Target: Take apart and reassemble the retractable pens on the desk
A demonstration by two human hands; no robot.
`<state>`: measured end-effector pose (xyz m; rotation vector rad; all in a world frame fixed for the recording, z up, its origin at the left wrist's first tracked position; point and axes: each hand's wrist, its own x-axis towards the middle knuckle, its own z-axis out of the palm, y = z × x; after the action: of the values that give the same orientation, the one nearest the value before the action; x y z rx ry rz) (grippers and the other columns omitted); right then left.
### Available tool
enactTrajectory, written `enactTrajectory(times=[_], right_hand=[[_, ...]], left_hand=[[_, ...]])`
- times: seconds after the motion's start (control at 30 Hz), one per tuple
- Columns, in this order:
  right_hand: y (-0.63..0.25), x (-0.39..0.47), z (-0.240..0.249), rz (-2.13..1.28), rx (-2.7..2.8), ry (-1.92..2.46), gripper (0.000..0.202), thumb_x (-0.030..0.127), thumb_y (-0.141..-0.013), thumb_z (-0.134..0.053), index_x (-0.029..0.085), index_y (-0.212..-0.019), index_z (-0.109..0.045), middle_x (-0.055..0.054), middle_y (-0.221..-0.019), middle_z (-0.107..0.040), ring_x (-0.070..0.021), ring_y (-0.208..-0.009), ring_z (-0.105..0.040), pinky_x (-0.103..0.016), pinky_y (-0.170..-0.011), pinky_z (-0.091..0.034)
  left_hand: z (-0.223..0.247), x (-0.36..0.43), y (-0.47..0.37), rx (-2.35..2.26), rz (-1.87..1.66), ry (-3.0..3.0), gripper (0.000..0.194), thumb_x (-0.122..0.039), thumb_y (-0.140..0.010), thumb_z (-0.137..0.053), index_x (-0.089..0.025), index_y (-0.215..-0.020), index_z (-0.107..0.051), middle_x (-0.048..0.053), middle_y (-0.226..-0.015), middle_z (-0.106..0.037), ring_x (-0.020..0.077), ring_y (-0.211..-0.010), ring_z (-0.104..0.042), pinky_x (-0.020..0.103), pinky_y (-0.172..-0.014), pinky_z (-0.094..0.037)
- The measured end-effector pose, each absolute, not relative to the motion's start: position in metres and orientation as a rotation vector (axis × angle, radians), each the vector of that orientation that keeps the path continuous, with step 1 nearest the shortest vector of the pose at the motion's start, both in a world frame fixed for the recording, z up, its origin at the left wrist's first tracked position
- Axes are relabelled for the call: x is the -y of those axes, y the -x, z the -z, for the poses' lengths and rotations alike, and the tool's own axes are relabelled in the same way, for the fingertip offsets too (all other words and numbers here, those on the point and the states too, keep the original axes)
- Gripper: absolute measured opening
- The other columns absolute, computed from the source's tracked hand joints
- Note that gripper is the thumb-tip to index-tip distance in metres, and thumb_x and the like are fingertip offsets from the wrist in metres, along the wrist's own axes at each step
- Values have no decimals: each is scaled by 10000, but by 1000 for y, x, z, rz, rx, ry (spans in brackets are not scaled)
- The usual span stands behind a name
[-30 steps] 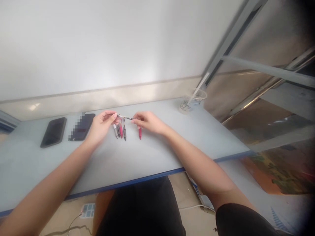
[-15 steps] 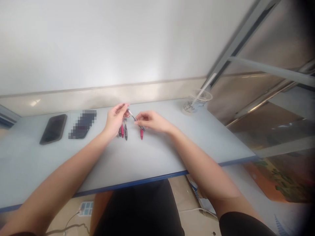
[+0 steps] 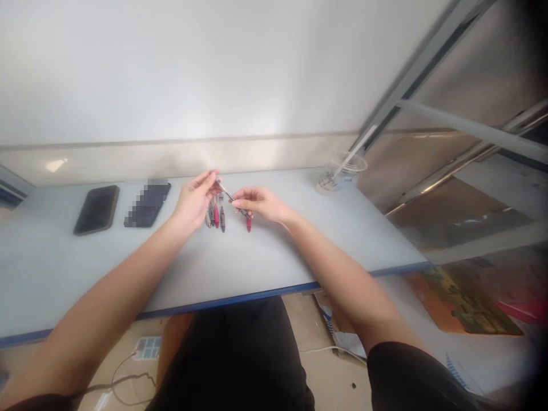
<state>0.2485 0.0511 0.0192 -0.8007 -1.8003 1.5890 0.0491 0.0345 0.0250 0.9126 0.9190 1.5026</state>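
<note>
Between my two hands a slim silvery pen (image 3: pixel 226 190) is held slantwise above the table. My left hand (image 3: pixel 198 197) pinches its upper end, while the fingers of my right hand (image 3: pixel 259 204) close round its lower part. Under and beside my left hand lie several pens in a row, among them a red pen (image 3: pixel 216 216) and a dark grey pen (image 3: pixel 222 219); their upper ends are partly hidden by that hand. Another red pen (image 3: pixel 249 225) pokes out below my right hand, mostly covered by it.
Two dark phones lie on the left: one phone (image 3: pixel 96 210) farther out, the other phone (image 3: pixel 154 208) partly blurred over. At the back right stands a clear plastic cup (image 3: pixel 349 165) with a white straw. The pale table (image 3: pixel 265 265) has a blue front edge and meets a wall behind.
The view has shifted slightly, so the table sits a little higher. Both hands keep their hold on the silvery pen, with little movement between them.
</note>
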Motion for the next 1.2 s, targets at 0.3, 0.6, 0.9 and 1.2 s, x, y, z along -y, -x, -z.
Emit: enactTrajectory(times=[0.3, 0.6, 0.9, 1.2], right_hand=[[-250, -45, -24, -1636, 1776, 758, 640, 396, -875, -795, 223, -1416, -501, 77, -701, -570, -108, -582, -521, -246, -548, -505], [-246, -55, -17, -1379, 1651, 857, 575, 352, -848, -740, 205, -1344, -487, 96, -664, -559, -106, -505, -540, -243, -476, -454], [-251, -78, -2, -1265, 1594, 799, 465, 531, -834, -763, 200, -1099, -573, 78, -608, -557, -110, -484, -531, -255, -476, -460], [-244, -78, 6, -1264, 1559, 834, 422, 435, -866, -741, 227, -1144, -501, 91, -631, -568, -110, -487, -528, -239, -469, -482]], left_hand=[[-23, -26, -53, -966, -1309, -1110, 268, -366, -827, -845, -159, -991, -800, 76, -928, -754, 187, -833, -715, 340, -831, -583], [-4, -31, -55, -1301, -1406, -1431, 305, -408, -872, -774, -194, -1088, -753, 54, -867, -742, 187, -705, -695, 286, -647, -530], [-4, -31, -34, -1916, -896, -2041, 154, -390, -928, -648, -237, -919, -663, 62, -744, -663, 296, -764, -665, 363, -705, -441], [-7, -31, -35, -1790, -728, -2180, 243, -405, -1004, -513, -213, -1015, -662, 85, -928, -675, 273, -932, -662, 380, -842, -514]])
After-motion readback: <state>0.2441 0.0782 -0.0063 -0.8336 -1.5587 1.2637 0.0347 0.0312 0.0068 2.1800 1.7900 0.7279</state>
